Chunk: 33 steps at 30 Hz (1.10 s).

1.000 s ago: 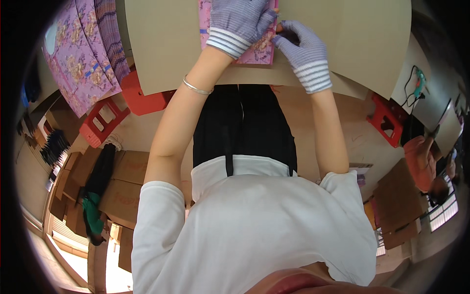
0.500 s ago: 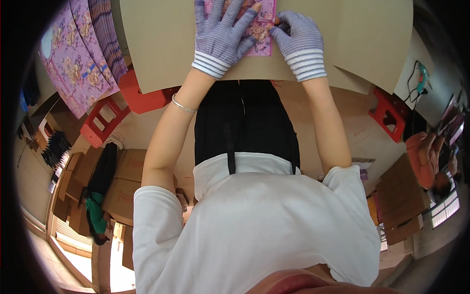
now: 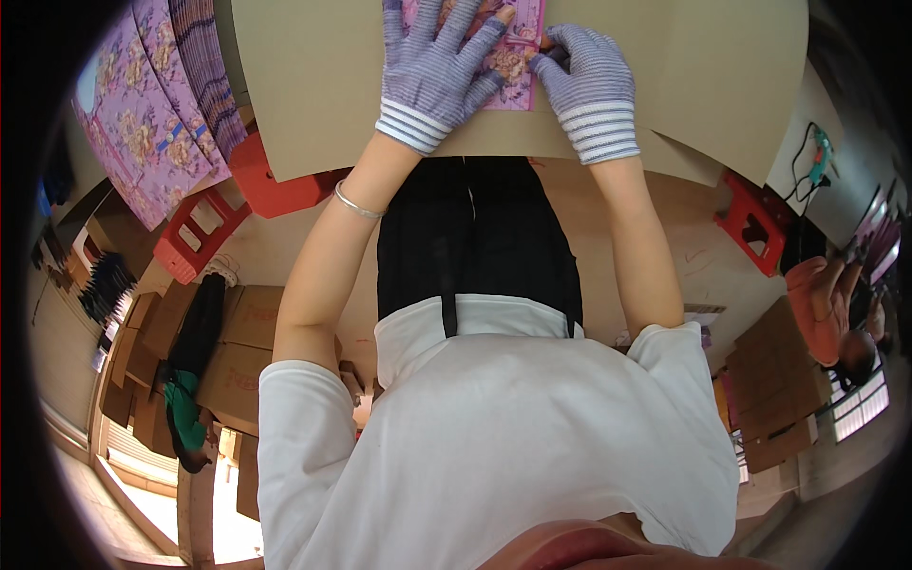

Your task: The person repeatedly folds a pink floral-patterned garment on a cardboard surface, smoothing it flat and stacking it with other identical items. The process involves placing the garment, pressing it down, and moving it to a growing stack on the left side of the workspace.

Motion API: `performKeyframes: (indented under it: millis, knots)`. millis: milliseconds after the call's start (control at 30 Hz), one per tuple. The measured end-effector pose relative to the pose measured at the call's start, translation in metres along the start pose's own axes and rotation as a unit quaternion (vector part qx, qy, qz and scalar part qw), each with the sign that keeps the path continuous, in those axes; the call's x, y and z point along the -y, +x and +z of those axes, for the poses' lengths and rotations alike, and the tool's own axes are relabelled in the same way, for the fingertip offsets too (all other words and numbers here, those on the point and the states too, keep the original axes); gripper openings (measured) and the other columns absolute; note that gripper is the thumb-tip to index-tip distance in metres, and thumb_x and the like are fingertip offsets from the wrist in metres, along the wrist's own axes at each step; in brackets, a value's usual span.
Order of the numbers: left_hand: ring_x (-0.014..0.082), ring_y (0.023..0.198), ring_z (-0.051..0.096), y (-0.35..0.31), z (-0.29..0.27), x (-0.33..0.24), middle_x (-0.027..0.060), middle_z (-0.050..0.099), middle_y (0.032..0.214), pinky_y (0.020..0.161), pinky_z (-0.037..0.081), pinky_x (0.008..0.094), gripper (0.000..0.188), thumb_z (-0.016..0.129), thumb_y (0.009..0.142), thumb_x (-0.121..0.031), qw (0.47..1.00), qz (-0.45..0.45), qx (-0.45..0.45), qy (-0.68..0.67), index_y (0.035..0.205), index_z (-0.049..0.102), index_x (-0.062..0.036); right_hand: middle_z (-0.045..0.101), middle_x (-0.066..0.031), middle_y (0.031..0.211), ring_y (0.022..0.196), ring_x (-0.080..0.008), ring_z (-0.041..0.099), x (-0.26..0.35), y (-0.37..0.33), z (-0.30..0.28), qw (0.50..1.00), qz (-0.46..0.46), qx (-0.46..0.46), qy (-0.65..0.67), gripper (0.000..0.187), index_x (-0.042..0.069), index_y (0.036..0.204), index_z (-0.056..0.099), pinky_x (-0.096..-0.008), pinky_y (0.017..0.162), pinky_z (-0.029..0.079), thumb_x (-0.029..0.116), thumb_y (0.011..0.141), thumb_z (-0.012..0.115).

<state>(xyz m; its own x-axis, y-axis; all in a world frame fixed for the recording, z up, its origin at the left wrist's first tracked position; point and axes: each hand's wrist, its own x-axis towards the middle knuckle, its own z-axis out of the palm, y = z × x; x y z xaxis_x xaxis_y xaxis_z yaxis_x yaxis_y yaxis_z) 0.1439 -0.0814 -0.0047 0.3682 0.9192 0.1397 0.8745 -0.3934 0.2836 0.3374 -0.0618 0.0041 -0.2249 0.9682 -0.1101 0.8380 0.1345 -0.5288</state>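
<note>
Pressing the purple-striped-gloved left hand [image 3: 429, 74], spread wide, onto a flat pink floral-printed piece [image 3: 518, 92]; curling the matching-gloved right hand [image 3: 593, 87] at its right edge, cannot tell whether pinching. Showing beneath the grip, a beige tabletop [image 3: 693, 76]; farther left, a red plastic stool [image 3: 275, 182].

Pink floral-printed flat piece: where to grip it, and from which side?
Probably near the lower end of its straight right edge, pinched from the right. The pink floral-printed flat piece lies flat on the tan tabletop; the purple-gloved left hand, spread over its left part, leaves that edge exposed beside the purple-gloved right hand.
</note>
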Motion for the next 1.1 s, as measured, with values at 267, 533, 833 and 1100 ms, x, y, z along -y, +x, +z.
performKeyframes:
  millis: [267, 533, 833, 1100]
  knots:
    - [0.0443, 0.146, 0.025, 0.002, -0.003, 0.001, 0.0145, 0.035, 0.156, 0.117, 0.011, 0.0646, 0.066, 0.059, 0.084, -0.045, 1.0, 0.003, 0.017, -0.011, 0.142, 0.05, -0.0157, 0.067, -0.0051, 0.088, 0.086, -0.0245, 0.063, 0.0, -0.003, 0.001, 0.999, 0.029, -0.005, -0.045, 0.049, 0.009, 0.107, 0.064, -0.0391, 0.079, 0.051, 0.03, 0.068, 0.085]
    - [0.0321, 0.147, 0.026, 0.005, 0.002, 0.013, 0.0058, 0.033, 0.158, 0.117, 0.009, 0.0652, 0.072, 0.062, 0.083, -0.047, 0.996, 0.012, 0.087, -0.005, 0.148, 0.044, -0.0222, 0.059, -0.0054, 0.104, 0.102, -0.0256, 0.056, 0.017, -0.001, -0.013, 0.987, 0.041, 0.068, -0.139, 0.07, 0.012, 0.114, 0.056, -0.0429, 0.084, 0.044, 0.041, 0.06, 0.088]
    - [0.0282, 0.147, 0.028, 0.078, -0.012, 0.074, 0.005, 0.033, 0.158, 0.118, 0.017, 0.0597, 0.071, 0.064, 0.082, -0.04, 0.977, 0.167, 0.125, -0.05, 0.146, 0.044, -0.0163, 0.059, -0.0056, 0.1, 0.099, -0.0268, 0.056, 0.016, 0.005, -0.016, 0.989, 0.074, 0.096, -0.085, 0.072, 0.011, 0.114, 0.055, -0.0451, 0.082, 0.042, 0.034, 0.055, 0.09]
    - [0.0345, 0.147, 0.025, 0.282, 0.001, 0.199, 0.0179, 0.033, 0.156, 0.119, 0.013, 0.0581, 0.064, 0.047, 0.095, -0.037, 0.967, 0.229, -0.066, 0.09, 0.148, 0.036, -0.0027, 0.061, -0.0031, 0.099, 0.095, -0.0263, 0.057, 0.007, 0.011, -0.015, 0.983, 0.095, 0.151, -0.033, 0.073, 0.011, 0.111, 0.056, -0.0441, 0.081, 0.041, 0.035, 0.052, 0.091]
